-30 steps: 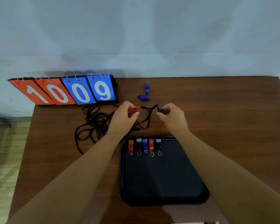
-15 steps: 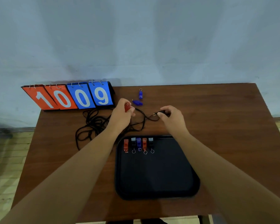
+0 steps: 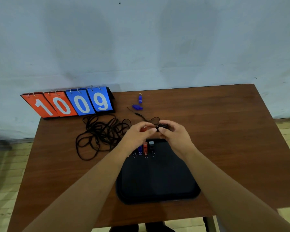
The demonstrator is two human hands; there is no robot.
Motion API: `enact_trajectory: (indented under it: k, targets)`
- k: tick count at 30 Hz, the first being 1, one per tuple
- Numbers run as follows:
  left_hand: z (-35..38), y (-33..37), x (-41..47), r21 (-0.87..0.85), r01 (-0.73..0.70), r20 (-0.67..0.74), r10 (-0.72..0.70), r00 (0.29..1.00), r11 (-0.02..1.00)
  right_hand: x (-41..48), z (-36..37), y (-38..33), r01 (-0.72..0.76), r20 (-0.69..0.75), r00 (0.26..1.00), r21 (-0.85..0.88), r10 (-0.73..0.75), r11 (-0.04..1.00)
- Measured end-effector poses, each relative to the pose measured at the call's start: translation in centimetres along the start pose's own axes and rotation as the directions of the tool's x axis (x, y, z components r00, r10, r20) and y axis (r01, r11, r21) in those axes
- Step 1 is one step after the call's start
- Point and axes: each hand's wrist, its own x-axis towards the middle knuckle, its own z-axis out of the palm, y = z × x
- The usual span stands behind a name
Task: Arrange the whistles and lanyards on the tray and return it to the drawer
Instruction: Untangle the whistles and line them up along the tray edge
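My left hand [image 3: 137, 133] pinches a red whistle [image 3: 143, 129] above the far edge of the black tray [image 3: 157, 181]. Close beside it, my right hand [image 3: 172, 133] grips a small black piece [image 3: 162, 126] at the end of a black lanyard cord [image 3: 141, 115] that trails back across the table. Several whistles [image 3: 146, 147] with key rings lie in a row along the tray's far edge, partly hidden by my left wrist. Two blue whistles [image 3: 137, 107] lie on the table further back. A tangle of black lanyards [image 3: 100, 133] lies to the left.
An orange and blue flip scoreboard [image 3: 69, 103] reading 1009 stands at the table's back left corner. The brown wooden table [image 3: 224, 131] sits against a pale wall. The floor shows on both sides.
My two hands have come together above the tray's far edge; the left one moved right with the red whistle. The lanyard cord now loops behind them.
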Motion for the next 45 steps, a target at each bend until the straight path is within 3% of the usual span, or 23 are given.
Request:
enact_trajectory:
  k: [7,14,16,18,21,23,27,34,39,45]
  targets:
    - [2.3,-1.2,-0.2,0.101,-0.007,0.034,0.004,0.999,0.995,-1.6,-1.0,1.4,-0.063,-0.003,0.998,0.219,0.065,0.974]
    - [3.1,-1.3,0.1,0.155,-0.07,0.076,0.059,0.995,0.985,-2.1,-1.8,2.6,-0.041,-0.039,0.998,0.269,0.054,0.962]
    - [3.2,-2.2,0.1,0.141,-0.05,0.08,0.039,0.996,0.989,-1.9,-1.8,3.0,-0.051,-0.106,0.992,0.178,0.071,0.983]
    - [3.3,-3.7,0.2,0.054,0.057,0.008,-0.057,0.998,0.997,-1.5,-1.8,3.8,-0.056,-0.161,0.986,-0.076,0.043,0.996]
    - [2.7,-5.8,0.6,-0.228,0.231,-0.103,-0.259,0.96,0.946,-0.7,-1.8,5.7,-0.056,-0.126,0.992,-0.403,0.005,0.914]
    - [1.8,-7.1,0.6,-0.316,0.227,-0.152,-0.285,0.946,0.921,-0.1,-1.6,7.1,-0.094,-0.135,0.99,-0.514,0.028,0.853]
    - [0.3,-9.2,0.2,-0.274,0.156,-0.14,-0.2,0.97,0.949,1.4,-0.7,9.5,-0.148,-0.181,0.983,-0.611,0.045,0.778]
    - [-0.2,-11.3,0.5,-0.418,0.149,-0.045,-0.184,0.982,0.896,3.2,1.1,11.1,-0.121,-0.174,0.985,-0.679,0.002,0.724]
    - [-0.5,-11.3,0.7,-0.39,0.123,-0.073,-0.164,0.984,0.913,2.6,0.8,12.1,-0.106,-0.167,0.986,-0.643,-0.005,0.759]
    - [-0.6,-10.8,1.0,-0.388,0.12,-0.034,-0.144,0.989,0.914,2.5,0.4,12.4,-0.051,-0.146,0.987,-0.692,-0.071,0.72]
